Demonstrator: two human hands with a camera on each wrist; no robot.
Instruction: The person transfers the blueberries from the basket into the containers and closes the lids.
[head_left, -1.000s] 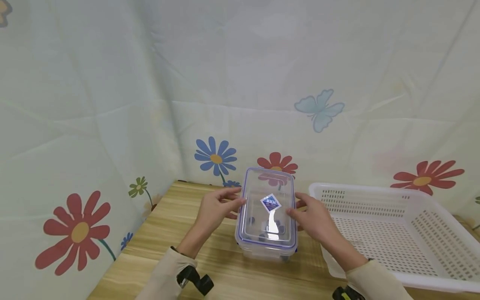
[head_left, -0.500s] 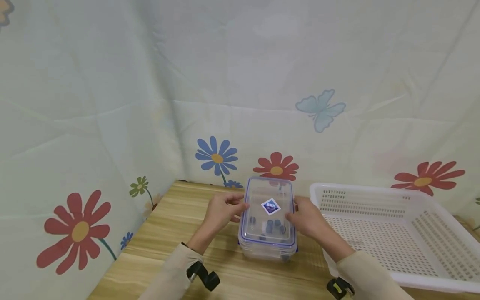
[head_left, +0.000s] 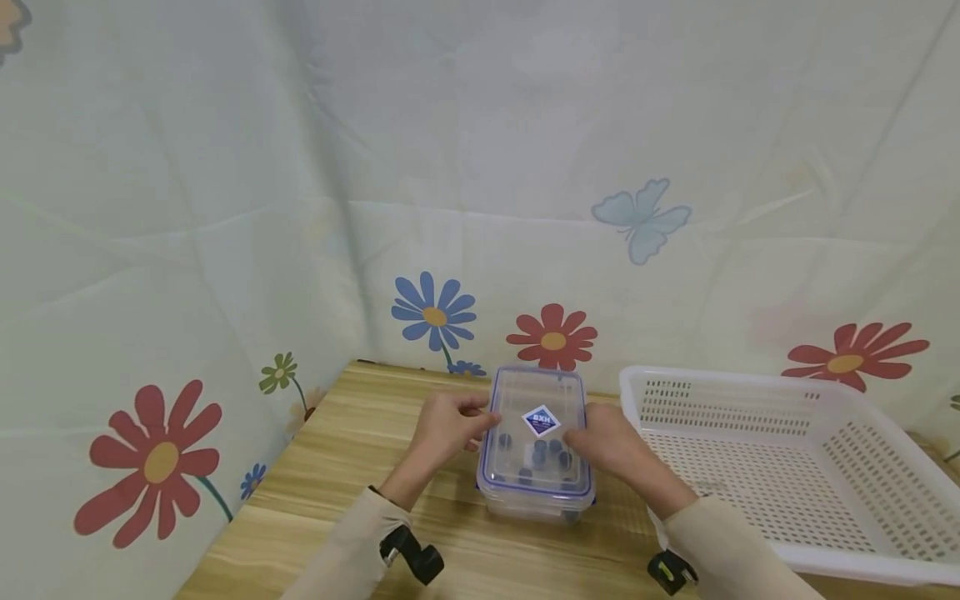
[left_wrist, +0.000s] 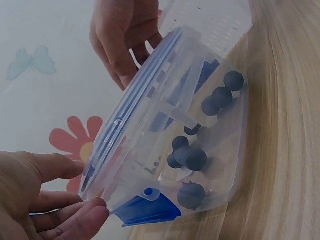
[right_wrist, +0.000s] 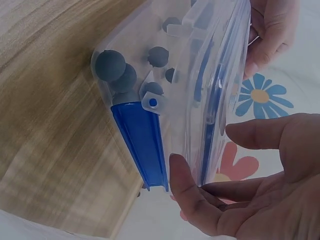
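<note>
A clear plastic lid (head_left: 513,387) with a blue seal and a diamond-shaped BXH sticker (head_left: 542,421) lies over a clear food container (head_left: 528,505). Inside are several dark blue round berries (left_wrist: 194,159), which look like blueberries. My left hand (head_left: 442,427) pinches the lid's left edge, thumb on top and fingers underneath. Opposite it, my right hand (head_left: 611,437) holds the right edge between thumb and fingers. A blue latch (left_wrist: 150,207) hangs folded down at one end, and another blue latch (right_wrist: 141,142) hangs in the right wrist view.
A white perforated basket (head_left: 750,375) stands to the right, close to my right forearm. The wooden table (head_left: 330,467) runs back to a curtain (head_left: 480,167) printed with flowers and a butterfly. Black camera mounts (head_left: 412,554) sit on both sleeves.
The lid's far end has come down towards the container, uncovering the red flower behind it. Both hands have moved slightly with it, the right one inwards along the lid's edge.
</note>
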